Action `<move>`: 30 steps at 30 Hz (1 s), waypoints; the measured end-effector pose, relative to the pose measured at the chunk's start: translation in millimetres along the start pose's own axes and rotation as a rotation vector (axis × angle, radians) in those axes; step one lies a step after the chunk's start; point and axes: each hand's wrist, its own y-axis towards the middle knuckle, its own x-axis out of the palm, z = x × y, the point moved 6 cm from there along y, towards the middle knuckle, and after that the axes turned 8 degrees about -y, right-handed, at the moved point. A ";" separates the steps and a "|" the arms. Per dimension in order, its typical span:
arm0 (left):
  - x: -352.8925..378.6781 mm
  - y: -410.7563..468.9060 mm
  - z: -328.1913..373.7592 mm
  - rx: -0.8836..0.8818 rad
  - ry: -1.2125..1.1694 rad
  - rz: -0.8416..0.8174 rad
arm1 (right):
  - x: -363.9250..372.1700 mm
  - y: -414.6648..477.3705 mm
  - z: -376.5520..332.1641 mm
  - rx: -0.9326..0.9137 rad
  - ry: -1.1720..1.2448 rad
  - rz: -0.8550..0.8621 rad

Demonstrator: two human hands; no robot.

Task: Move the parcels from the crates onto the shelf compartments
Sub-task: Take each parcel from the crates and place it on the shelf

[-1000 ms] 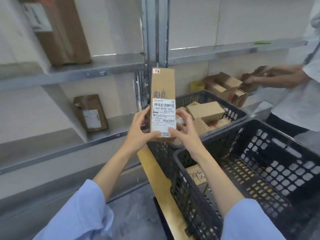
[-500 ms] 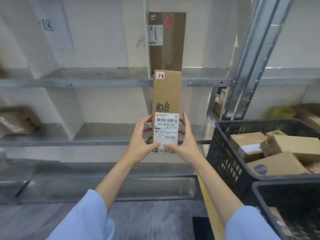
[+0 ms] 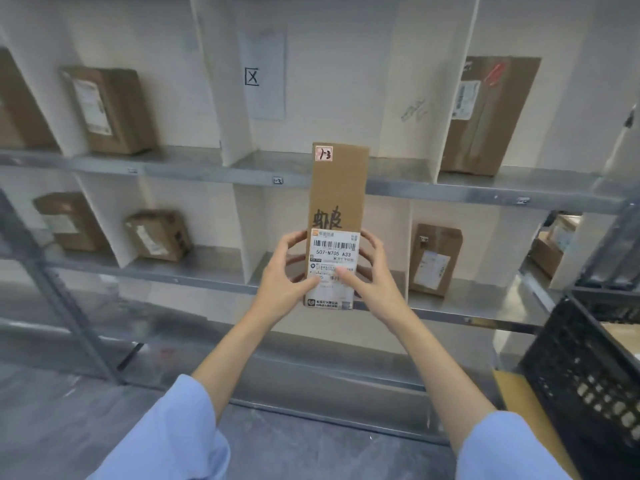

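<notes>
A metal shelf (image 3: 207, 168) fills the far side of the scene, its two visible levels split into compartments by white dividers (image 3: 235, 98). At the near right stands a black slatted crate (image 3: 581, 382), with only its corner in view. Brown parcels sit in several compartments. On the upper level one stands at the left (image 3: 110, 109) and a taller one at the right (image 3: 488, 116). On the lower level two lie at the left (image 3: 71, 220) (image 3: 159, 233) and one stands at the right (image 3: 434, 259).

The tall narrow parcel (image 3: 337, 188) is held upright in the air in front of the shelf's middle compartments, touching no shelf. Its top overlaps the edge of the upper level. The left hand (image 3: 284, 289) grips its lower left side, with the thumb on the front and the fingers curled behind. The right hand (image 3: 377, 285) grips the lower right side in the same way. Both arms wear light blue sleeves (image 3: 166, 438).

A white shipping label (image 3: 334, 258) with a barcode covers the parcel's lower front, both thumbs resting on it. Black handwriting sits above the label, and a small pink-edged sticker (image 3: 324, 154) marks the top left corner.
</notes>
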 end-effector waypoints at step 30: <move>-253.6 203.9 -18.5 0.180 0.990 0.317 | 107.0 346.8 -55.2 -0.295 -0.017 0.210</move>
